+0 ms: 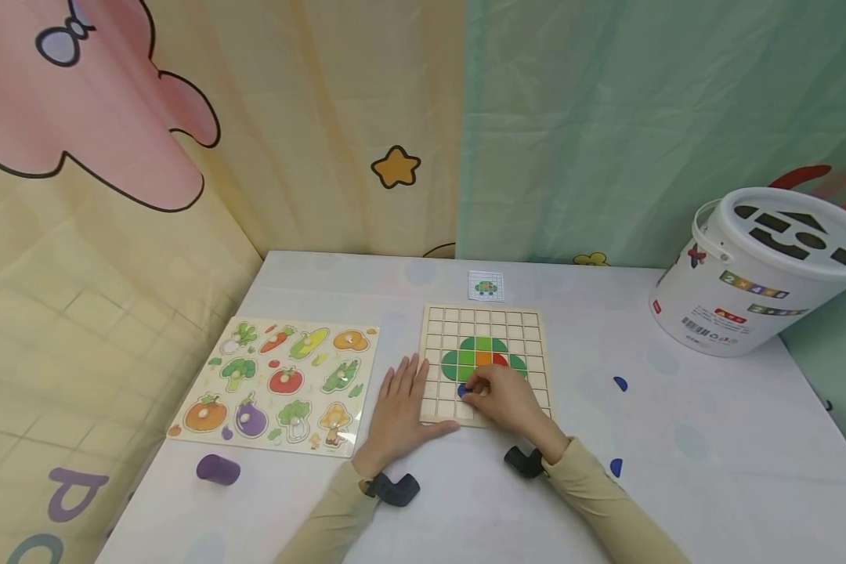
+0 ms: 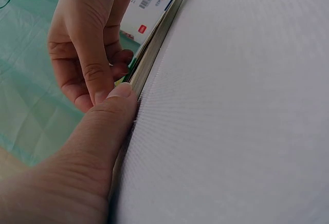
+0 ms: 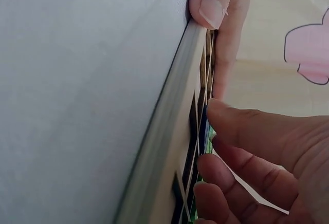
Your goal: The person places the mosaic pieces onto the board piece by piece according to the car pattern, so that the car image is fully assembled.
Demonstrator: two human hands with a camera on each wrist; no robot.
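Note:
In the head view a wooden grid board [image 1: 440, 321] lies mid-table, carrying green tiles [image 1: 485, 343], an orange tile [image 1: 484, 359] and a red tile [image 1: 500, 359]. My right hand [image 1: 504, 398] reaches over its lower part. Thumb and fingertips pinch a blue half-circle tile [image 1: 463, 389] just below the green tiles. Spread along the board's left side, my left hand [image 1: 398, 411] steadies it with fairly straight fingers. Its thumb [image 2: 105, 118] presses the board's near edge in the left wrist view. The right hand hides part of the board's lower right.
Two more blue half-circle tiles, one upper [image 1: 620, 384] and one lower [image 1: 616, 468], lie right of the board. Behind it is a small pattern card [image 1: 486, 287]. A vegetable puzzle board [image 1: 366, 352] and purple cylinder [image 1: 218, 469] sit left; a white bucket [image 1: 740, 305] stands far right.

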